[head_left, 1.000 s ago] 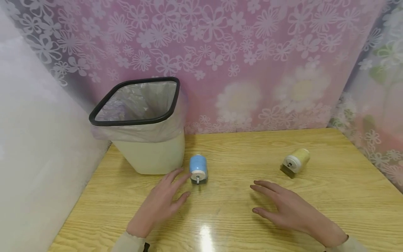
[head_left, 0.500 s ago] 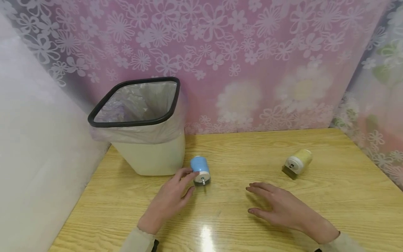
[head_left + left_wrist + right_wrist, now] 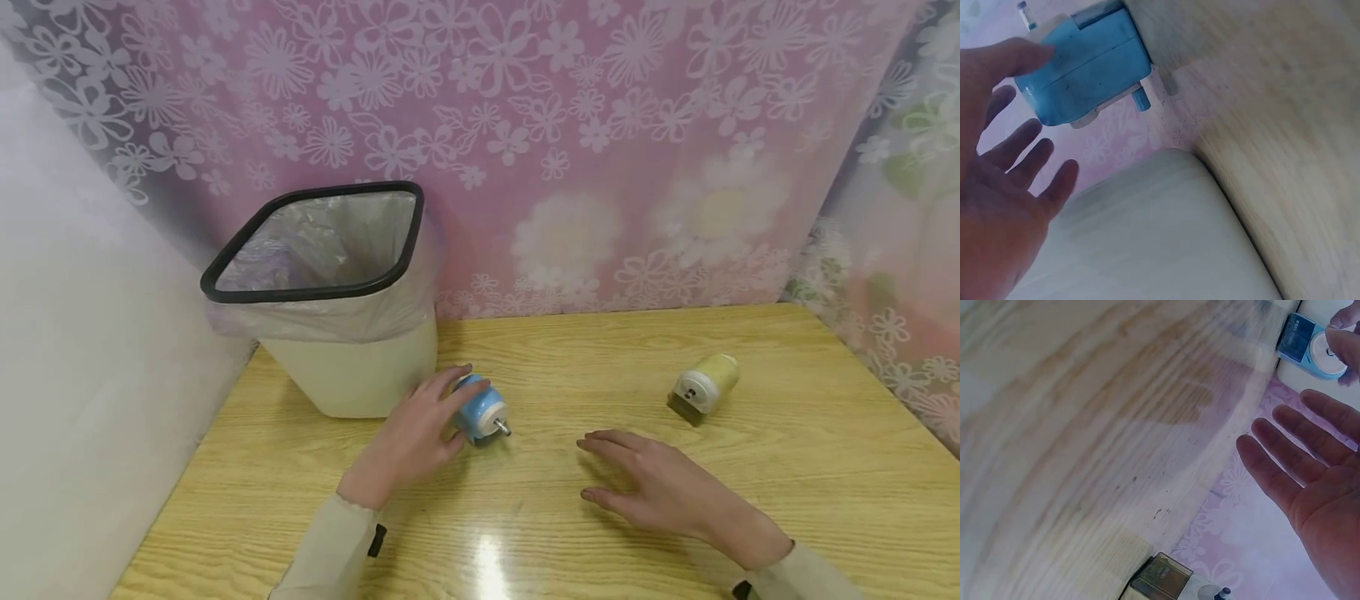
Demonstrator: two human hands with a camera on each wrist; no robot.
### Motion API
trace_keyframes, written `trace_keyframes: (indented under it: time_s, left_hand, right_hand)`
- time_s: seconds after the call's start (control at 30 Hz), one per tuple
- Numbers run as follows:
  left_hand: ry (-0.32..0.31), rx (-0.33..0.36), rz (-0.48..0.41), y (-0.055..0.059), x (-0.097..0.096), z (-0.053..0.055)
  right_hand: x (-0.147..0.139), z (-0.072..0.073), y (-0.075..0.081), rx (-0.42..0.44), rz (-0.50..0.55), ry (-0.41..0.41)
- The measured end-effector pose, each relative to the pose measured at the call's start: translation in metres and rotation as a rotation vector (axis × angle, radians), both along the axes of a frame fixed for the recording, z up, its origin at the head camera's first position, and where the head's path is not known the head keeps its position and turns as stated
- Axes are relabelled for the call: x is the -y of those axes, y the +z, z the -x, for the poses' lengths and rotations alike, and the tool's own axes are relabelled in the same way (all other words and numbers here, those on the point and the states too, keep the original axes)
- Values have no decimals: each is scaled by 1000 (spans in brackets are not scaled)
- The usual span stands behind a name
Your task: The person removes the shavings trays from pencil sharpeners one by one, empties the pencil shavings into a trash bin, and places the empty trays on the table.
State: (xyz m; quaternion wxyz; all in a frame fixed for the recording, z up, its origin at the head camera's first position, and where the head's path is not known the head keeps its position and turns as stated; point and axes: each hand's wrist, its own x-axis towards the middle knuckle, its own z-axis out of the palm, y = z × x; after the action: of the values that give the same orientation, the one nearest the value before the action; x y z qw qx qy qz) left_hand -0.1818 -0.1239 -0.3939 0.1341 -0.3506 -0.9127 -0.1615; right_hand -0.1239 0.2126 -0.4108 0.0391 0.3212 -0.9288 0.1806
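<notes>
Head view. The left hand [image 3: 416,429] pinches a blue desktop pencil sharpener [image 3: 486,407], as I see it: thumb low on the near side, forefinger across the top. The metal rod [image 3: 502,427] at its front points away from these fingers, toward the near right. The right hand [image 3: 667,487] holds nothing, its fingers extended toward the left hand. Beyond those fingers and to their right, well apart, rests a yellow desktop pencil sharpener [image 3: 708,383]. Left of the left fingers and beyond them stands a black-rimmed waste bin [image 3: 307,294] with a plastic liner [image 3: 322,323]. A wood-grain table [image 3: 585,358] lies beneath both hands; a floral curtain [image 3: 570,150] hangs behind.

Left wrist view. The thumb overlaps the blue casing — the other fingers are spread, with the bin's pale wall beside the lower fingertips.

Right wrist view. Palm bare, four fingers outstretched; above them is the blue sharpener, below them the yellow one's amber drawer [image 3: 1163,578] — its lettering illegible.
</notes>
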Motion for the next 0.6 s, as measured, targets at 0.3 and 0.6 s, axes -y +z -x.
trace_keyframes:
  time_s: [0.3, 0.6]
  left_hand:
    - [34, 49, 20, -1, -5, 7]
    - [90, 247, -73, -3, -10, 10]
  right_hand:
    - [0, 1, 0, 22, -14, -21]
    - [1, 1, -2, 30, 4, -32]
